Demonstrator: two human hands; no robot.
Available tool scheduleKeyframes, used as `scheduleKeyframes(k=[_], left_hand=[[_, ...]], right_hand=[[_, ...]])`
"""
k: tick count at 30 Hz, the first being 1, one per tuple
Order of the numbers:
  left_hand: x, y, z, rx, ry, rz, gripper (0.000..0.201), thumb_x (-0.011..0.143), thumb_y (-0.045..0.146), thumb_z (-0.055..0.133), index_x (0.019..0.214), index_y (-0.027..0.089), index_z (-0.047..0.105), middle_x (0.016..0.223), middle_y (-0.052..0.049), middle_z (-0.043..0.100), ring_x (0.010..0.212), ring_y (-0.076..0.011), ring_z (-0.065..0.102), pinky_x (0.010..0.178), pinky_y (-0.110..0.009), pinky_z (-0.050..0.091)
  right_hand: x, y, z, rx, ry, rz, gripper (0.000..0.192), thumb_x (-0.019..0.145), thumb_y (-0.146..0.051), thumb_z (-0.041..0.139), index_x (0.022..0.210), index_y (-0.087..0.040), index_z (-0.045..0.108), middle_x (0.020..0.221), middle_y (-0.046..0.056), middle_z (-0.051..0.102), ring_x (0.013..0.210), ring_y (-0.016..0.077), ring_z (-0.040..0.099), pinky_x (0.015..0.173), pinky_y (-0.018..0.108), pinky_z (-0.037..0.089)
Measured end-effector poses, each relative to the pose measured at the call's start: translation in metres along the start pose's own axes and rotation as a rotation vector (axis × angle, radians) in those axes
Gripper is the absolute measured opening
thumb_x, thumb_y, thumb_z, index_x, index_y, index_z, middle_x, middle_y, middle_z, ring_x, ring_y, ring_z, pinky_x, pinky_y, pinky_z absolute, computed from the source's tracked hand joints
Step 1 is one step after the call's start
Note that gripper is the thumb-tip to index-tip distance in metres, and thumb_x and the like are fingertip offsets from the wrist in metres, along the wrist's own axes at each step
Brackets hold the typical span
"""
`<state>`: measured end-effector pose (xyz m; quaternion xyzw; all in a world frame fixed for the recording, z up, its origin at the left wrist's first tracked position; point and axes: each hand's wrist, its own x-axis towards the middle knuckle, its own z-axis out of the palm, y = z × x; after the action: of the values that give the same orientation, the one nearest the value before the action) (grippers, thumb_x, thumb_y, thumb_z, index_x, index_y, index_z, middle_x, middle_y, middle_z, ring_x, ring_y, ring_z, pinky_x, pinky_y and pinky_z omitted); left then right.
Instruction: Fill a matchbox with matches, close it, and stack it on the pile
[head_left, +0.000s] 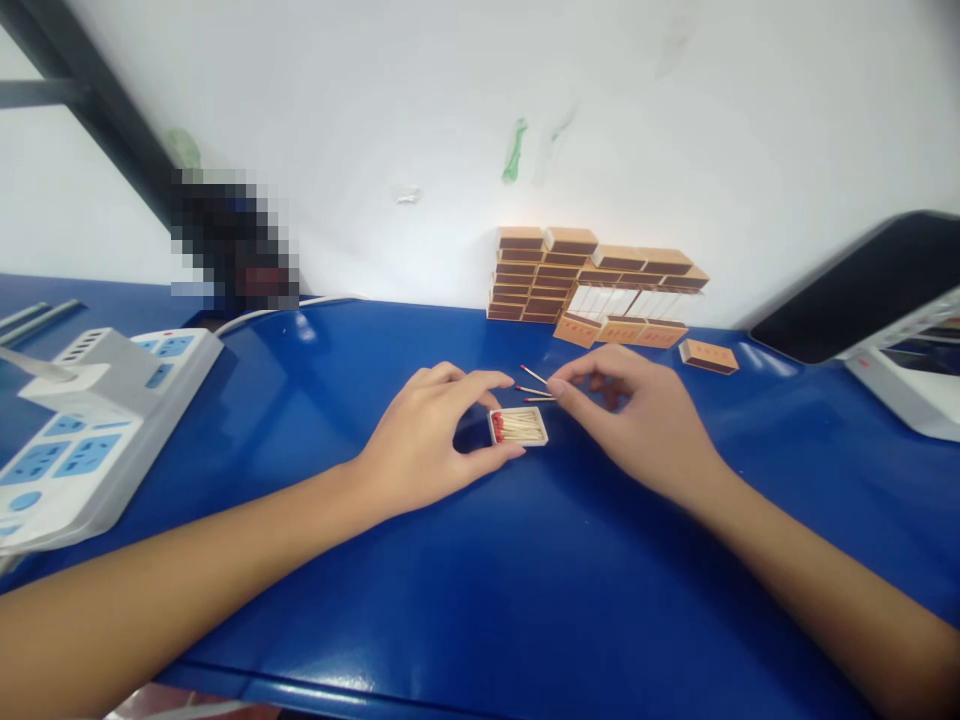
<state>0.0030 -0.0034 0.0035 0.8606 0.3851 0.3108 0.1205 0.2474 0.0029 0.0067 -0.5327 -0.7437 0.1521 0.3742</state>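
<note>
my left hand [427, 435] pinches the open tray [518, 426] so it sits put on the counter [525, 580], right hand [637, 420] fingers nipping one loose match [538, 399] beside it

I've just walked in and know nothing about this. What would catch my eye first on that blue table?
In the middle of the blue table, two bare hands meet over a small open tray of red-tipped matches: the left hand steadies it while the right hand pinches at loose matches just behind it. Against the white wall stands a stack of matchboxes, and a white power strip lies at far left.
</note>
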Motion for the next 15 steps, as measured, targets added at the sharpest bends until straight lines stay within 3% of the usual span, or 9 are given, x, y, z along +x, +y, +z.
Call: scheduleKeyframes(k=[2,6,15], left_hand=[[-0.001,0.0,0.001,-0.002,-0.037,0.025,0.052,0.087,0.042,0.081,0.132,0.025,0.06,0.109,0.001,0.079,0.104,-0.0242,0.065,0.097,-0.043,0.048],[-0.002,0.0,0.001,0.0,-0.071,0.049,0.055,0.087,0.041,0.081,0.134,0.025,0.058,0.11,0.0,0.079,0.107,-0.0248,0.065,0.097,-0.042,0.048],[0.001,-0.002,-0.001,-0.003,-0.078,-0.026,0.049,0.088,0.04,0.079,0.13,0.025,0.06,0.107,0.0,0.079,0.104,-0.0261,0.064,0.096,-0.045,0.049]], right_hand=[[0.006,0.012,-0.002,-0.118,-0.004,-0.072,0.015,0.094,-0.038,0.069,0.093,-0.025,0.075,0.09,0.006,0.07,0.084,0.0241,0.06,0.078,0.042,0.049],[0.013,0.026,0.0,-0.147,-0.148,-0.17,0.015,0.095,-0.038,0.069,0.097,-0.025,0.075,0.098,0.008,0.069,0.098,0.0273,0.06,0.086,0.045,0.05],[0.009,0.025,-0.002,-0.163,-0.235,-0.219,0.023,0.103,-0.038,0.056,0.09,-0.023,0.068,0.097,0.009,0.066,0.097,0.0277,0.057,0.087,0.045,0.048]])
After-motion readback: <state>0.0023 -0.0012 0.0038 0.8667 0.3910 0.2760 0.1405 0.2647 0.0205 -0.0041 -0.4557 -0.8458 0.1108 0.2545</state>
